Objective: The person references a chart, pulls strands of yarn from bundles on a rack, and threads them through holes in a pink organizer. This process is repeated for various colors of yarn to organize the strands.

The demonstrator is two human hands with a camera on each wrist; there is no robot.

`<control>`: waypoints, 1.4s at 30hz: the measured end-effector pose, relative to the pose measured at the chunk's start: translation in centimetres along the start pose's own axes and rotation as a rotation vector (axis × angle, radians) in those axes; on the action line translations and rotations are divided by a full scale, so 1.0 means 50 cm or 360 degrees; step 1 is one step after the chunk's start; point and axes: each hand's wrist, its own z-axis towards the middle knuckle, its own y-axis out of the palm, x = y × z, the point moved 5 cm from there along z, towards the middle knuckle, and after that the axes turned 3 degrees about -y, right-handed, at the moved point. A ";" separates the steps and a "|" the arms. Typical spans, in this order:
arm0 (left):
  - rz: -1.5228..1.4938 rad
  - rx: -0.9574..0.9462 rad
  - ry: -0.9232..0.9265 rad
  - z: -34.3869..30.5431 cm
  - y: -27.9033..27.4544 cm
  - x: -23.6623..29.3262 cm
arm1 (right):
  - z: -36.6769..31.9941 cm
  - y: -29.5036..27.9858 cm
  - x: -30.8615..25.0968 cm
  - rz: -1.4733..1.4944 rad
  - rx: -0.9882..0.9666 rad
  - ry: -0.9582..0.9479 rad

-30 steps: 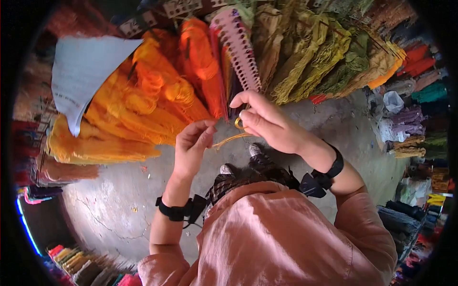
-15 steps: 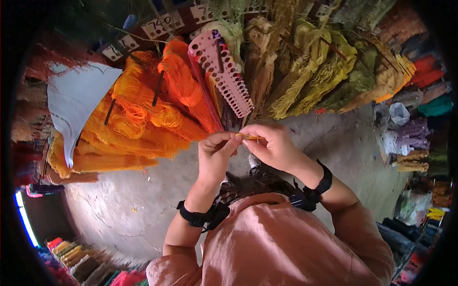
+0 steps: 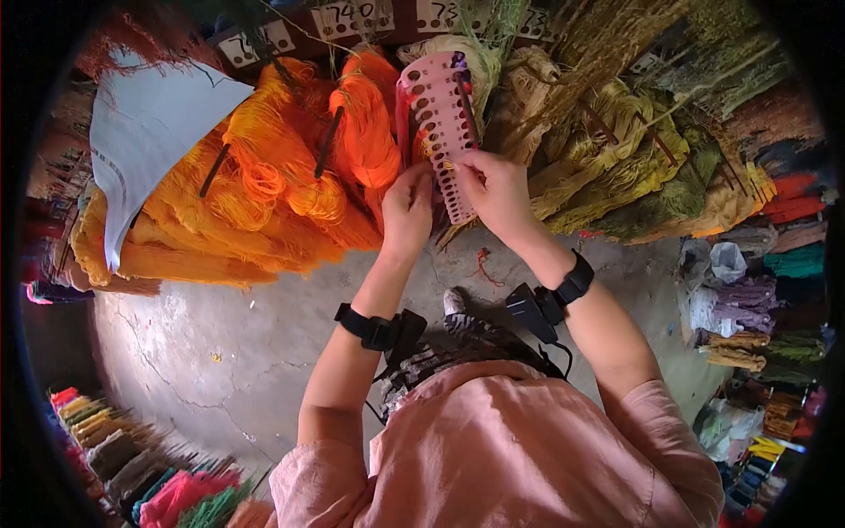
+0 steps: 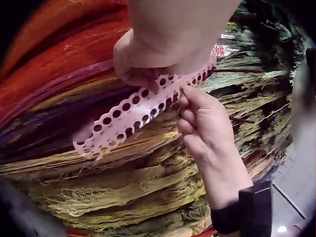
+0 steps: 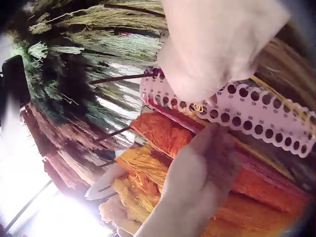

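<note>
A pink thread card (image 3: 437, 114) with rows of punched holes hangs among the skeins, threads looped through some holes. My left hand (image 3: 408, 211) is at its left edge, fingers curled in at the holes; in the left wrist view the left hand (image 4: 168, 44) overlaps the card. From the right side, my right hand (image 3: 497, 195) reaches onto the card, thumb and forefinger pinching yellow thread (image 5: 198, 107) at a hole. The right hand (image 4: 210, 123) also shows in the left wrist view, fingertips right at the card's edge.
Orange skeins (image 3: 290, 189) hang to the left, with a white printed sheet (image 3: 158, 123) over them. Olive skeins (image 3: 607, 163) hang to the right. Dark metal rods (image 3: 329, 141) stick out between bundles. Numbered labels (image 3: 352, 16) line the rack above the concrete floor (image 3: 220, 352).
Both hands have moved up and forward from below the card onto its holes. Earlier the right hand held a yellow thread loop, then both hands met at it.
</note>
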 end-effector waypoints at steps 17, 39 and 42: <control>-0.0142 -0.0265 0.0022 0.022 0.005 0.011 | 0.007 0.009 0.008 0.0064 -0.0068 0.0228; -0.1013 0.0161 0.0018 -0.065 -0.044 0.026 | -0.017 0.018 0.034 0.0376 -0.0194 0.0438; -0.1304 -0.0071 -0.0035 -0.071 -0.038 0.047 | -0.017 0.023 0.036 0.0408 -0.0240 0.0450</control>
